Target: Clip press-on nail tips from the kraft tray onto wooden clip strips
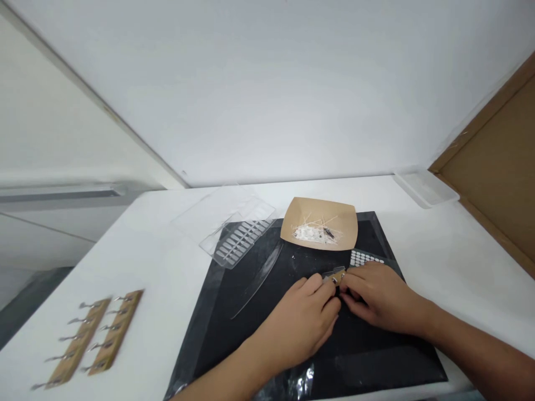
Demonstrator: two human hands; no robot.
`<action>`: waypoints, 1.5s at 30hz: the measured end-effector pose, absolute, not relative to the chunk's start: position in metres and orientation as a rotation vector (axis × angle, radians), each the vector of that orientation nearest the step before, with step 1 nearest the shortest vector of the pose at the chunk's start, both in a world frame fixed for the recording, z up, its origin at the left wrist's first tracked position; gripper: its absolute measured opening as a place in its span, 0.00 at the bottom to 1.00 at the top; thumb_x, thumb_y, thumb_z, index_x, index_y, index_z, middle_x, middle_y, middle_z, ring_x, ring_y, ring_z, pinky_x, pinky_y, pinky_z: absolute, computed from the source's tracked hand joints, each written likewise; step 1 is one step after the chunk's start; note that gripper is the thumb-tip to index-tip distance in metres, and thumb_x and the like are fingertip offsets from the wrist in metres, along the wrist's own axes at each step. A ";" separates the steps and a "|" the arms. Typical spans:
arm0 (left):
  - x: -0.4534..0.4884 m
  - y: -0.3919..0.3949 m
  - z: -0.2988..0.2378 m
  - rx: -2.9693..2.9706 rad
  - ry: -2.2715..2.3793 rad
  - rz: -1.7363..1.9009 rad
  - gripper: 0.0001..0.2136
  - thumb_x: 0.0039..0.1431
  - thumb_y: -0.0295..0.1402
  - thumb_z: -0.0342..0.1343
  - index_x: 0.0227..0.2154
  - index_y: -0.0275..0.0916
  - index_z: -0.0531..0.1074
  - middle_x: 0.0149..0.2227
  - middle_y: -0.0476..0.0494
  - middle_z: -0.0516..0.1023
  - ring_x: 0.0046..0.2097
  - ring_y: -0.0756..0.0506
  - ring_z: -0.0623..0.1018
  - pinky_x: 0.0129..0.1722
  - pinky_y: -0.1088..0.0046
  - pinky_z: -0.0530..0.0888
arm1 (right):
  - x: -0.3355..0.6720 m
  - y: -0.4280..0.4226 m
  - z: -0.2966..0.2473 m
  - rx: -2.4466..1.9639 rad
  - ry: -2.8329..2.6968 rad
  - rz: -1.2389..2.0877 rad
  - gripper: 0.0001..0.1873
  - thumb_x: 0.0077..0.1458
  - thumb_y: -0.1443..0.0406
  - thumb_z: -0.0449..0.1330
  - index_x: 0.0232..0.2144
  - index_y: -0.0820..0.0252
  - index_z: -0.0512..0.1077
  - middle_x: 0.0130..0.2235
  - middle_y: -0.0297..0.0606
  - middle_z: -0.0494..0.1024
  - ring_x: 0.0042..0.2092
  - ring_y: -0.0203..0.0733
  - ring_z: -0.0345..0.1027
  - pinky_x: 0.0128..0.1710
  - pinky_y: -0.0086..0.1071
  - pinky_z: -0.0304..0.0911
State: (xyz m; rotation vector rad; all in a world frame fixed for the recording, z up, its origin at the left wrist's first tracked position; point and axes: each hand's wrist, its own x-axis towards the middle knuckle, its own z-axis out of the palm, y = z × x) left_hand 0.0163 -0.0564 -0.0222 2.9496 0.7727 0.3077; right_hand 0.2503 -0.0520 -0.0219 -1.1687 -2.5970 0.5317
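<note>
My left hand (307, 317) is closed, its fingertips at the left end of a small tan strip with metal bits (337, 277). It looks like a wooden clip stand, though fingers cover most of it. My right hand (378, 295) pinches the right end of the same strip. A clear piece (328, 275) shows just behind the left fingertips. Both hands are over a black mat (259, 328). Just beyond my right hand lies a sheet of white oval stickers (361, 258), partly covered by that hand.
A tan paper tray (321, 207) holds white bits, thin sticks and dark scraps. Beside it lie a clear case of nail tips (242, 239) and a curved file-like strip (263, 278). Two wooden clip stands (79, 342) are at left, a clear plastic box (428, 189) at back right.
</note>
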 end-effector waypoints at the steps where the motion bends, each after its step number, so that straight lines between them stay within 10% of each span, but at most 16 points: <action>1: 0.016 -0.057 -0.022 2.948 0.776 0.303 0.03 0.70 0.33 0.56 0.39 0.39 0.69 0.45 0.42 0.73 0.44 0.41 0.68 0.40 0.63 0.66 | 0.250 -0.052 -0.022 -1.169 -2.595 0.535 0.03 0.65 0.67 0.57 0.37 0.56 0.70 0.34 0.32 0.78 0.33 0.39 0.67 0.36 0.34 0.52; 45: 0.016 -0.065 -0.017 2.975 0.839 0.217 0.05 0.68 0.34 0.59 0.42 0.39 0.69 0.48 0.41 0.73 0.45 0.39 0.69 0.41 0.61 0.66 | 0.254 -0.049 -0.021 -1.135 -2.658 0.598 0.03 0.67 0.67 0.56 0.40 0.57 0.70 0.40 0.36 0.80 0.38 0.42 0.70 0.39 0.36 0.56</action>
